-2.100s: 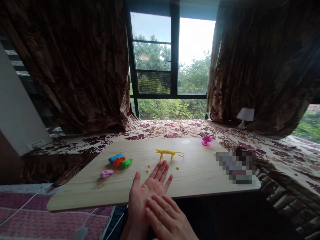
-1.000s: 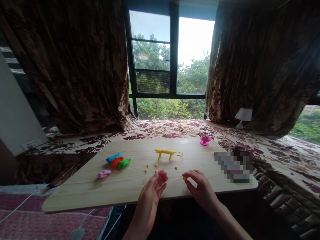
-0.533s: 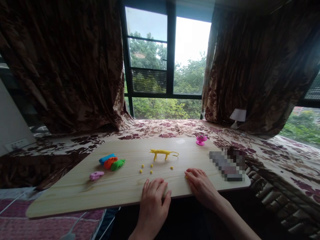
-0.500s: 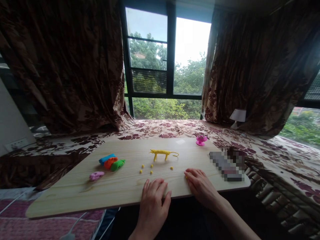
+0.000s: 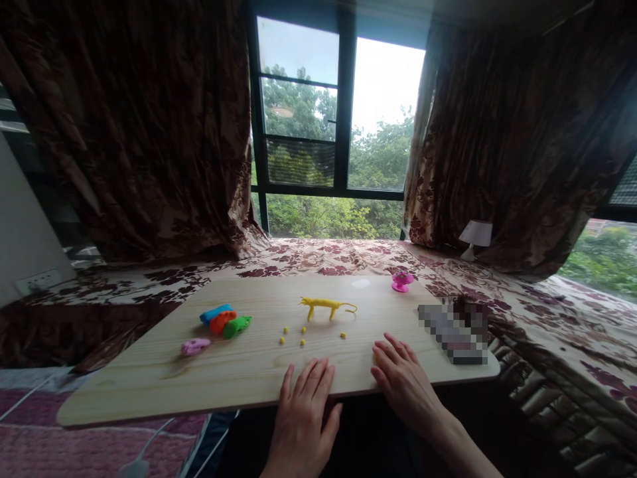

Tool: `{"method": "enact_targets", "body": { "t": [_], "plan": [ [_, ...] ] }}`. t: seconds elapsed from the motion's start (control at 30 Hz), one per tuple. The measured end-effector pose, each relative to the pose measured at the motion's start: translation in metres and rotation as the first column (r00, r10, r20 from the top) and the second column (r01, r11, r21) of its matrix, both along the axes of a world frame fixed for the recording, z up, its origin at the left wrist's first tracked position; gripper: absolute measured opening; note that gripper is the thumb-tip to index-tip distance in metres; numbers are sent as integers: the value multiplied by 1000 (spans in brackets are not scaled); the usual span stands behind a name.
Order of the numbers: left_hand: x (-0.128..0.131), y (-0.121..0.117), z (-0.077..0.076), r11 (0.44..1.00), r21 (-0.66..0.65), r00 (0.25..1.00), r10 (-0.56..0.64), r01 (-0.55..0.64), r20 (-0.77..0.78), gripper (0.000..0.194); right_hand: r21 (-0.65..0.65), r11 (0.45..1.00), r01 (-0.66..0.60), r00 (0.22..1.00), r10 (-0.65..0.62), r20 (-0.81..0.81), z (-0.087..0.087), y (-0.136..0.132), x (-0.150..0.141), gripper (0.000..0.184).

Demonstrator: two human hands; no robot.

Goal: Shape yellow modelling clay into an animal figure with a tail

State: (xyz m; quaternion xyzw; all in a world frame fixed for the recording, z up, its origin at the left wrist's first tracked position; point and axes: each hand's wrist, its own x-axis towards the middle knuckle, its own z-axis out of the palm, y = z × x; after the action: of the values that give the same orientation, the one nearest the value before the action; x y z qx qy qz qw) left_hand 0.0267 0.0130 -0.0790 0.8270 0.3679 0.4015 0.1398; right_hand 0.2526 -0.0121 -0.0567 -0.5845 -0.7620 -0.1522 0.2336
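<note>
My left hand (image 5: 304, 411) lies flat and open on the near edge of a light wooden board (image 5: 249, 372), fingers stretched forward. To its right, my right hand (image 5: 403, 375) also rests palm down with fingers spread, holding nothing visible. Ahead of both hands sit several small yellow clay balls (image 5: 301, 342). Behind them stands a thin yellow clay animal (image 5: 326, 306). On the left of the board lie blue (image 5: 215, 311), orange (image 5: 221, 321) and green (image 5: 237, 326) clay lumps, with a pink clay piece (image 5: 195, 346) nearer me.
A pink clay figure (image 5: 401, 281) stands at the board's far right. A blurred-out object (image 5: 455, 330) lies at the right edge. Flowered cloth covers the sill behind, with a small white lamp (image 5: 475, 237), dark curtains and a window. A white cable (image 5: 149, 451) trails at lower left.
My hands came apart from rubbing palm on palm. The right hand carried a small yellow ball to the board, then both hands settled flat on the near edge.
</note>
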Motion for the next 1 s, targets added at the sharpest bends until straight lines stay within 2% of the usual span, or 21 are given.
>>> {"method": "enact_targets", "body": {
  "t": [0.2, 0.47, 0.67, 0.87, 1.0],
  "plan": [
    [3, 0, -2, 1000, -19, 997, 0, 2, 82, 51, -63, 997, 52, 997, -49, 52, -5, -19, 6, 36],
    [2, 0, -3, 996, 78, 992, 50, -41, -117, 55, -92, 994, 64, 998, -62, 21, -2, -7, 3, 37],
    [5, -1, -4, 994, 91, 997, 67, -63, -46, 53, -96, 994, 58, 998, -57, 4, -1, -23, 8, 36],
    [2, -2, -2, 972, 203, 942, 173, -116, -286, 49, -148, 989, -30, 993, 13, -116, 24, 12, 13, 20],
    [1, -2, 0, 945, 263, 921, 269, -196, -283, 40, -137, 988, -72, 988, 51, -149, 26, 18, -7, 13]
  ]
}}
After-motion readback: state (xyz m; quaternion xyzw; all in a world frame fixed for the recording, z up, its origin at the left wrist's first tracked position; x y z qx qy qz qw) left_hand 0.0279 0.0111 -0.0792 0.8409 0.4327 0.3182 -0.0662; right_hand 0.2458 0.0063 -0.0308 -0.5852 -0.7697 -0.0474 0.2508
